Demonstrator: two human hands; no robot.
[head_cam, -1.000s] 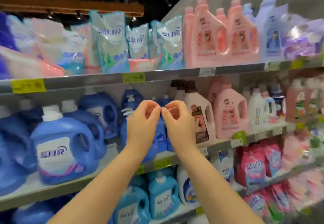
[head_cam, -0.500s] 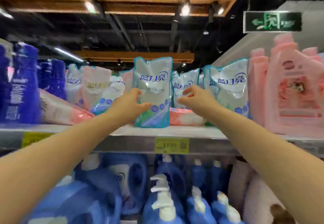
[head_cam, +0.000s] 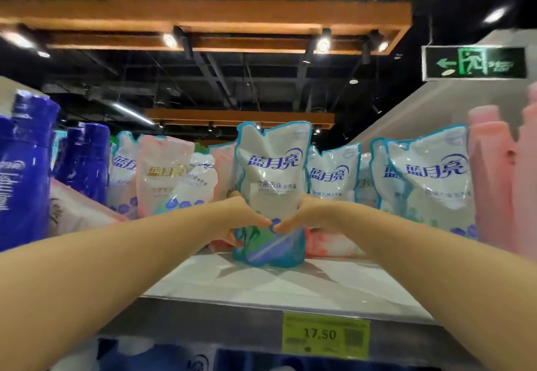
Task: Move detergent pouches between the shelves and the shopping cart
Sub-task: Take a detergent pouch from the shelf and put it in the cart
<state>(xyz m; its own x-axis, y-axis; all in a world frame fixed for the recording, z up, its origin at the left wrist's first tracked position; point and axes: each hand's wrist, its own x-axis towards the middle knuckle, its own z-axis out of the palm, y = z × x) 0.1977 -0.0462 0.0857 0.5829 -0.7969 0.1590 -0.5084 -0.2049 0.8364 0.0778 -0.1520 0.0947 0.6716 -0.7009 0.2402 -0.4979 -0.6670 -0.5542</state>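
Note:
A white detergent pouch with teal edges (head_cam: 273,173) stands upright on the top shelf (head_cam: 290,283), in the middle of the view. My left hand (head_cam: 241,219) grips its left side and my right hand (head_cam: 305,216) grips its right side, thumbs meeting on the front near its lower half. More pouches of the same kind (head_cam: 427,178) stand behind and to the right; a pink-edged pouch (head_cam: 162,173) stands to the left. The shopping cart is out of view.
Dark blue bottles (head_cam: 26,167) stand at the left end of the shelf and pink jugs (head_cam: 505,178) at the right end. A pink pouch (head_cam: 78,208) lies flat at the left. A yellow price tag (head_cam: 325,335) marks the shelf edge. Blue bottles sit below.
Both hands rose from the middle shelf to the top shelf and closed on the front pouch from either side. The camera tilted up and came nearer to the shelf.

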